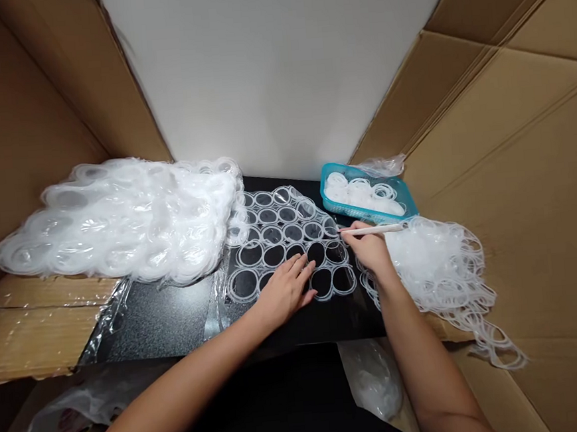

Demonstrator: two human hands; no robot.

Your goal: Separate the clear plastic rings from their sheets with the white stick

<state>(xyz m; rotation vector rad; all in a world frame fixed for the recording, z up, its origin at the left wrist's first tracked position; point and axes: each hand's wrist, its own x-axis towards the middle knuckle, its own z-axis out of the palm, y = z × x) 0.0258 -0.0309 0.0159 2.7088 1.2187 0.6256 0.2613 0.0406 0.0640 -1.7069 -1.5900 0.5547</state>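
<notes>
Ring sheet (282,232), one, mid-length of the black counter (161,319): I judge it light, limp, slippery, easily torn; best held by its webbing
Left hand (288,288): spread flat on it, gripping nothing
Right hand (368,246): fingers closed round one white pen-like tool (377,229)
Blue basket (340,207), one, rear right corner
Ring piles, two: glossy stack (133,215), left edge; tangled heap (434,258), right edge

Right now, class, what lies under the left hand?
Under the left hand lies part of the ring sheet, spread on a dark surface. Some rings are covered by the hand, so their condition there cannot be seen.
</notes>
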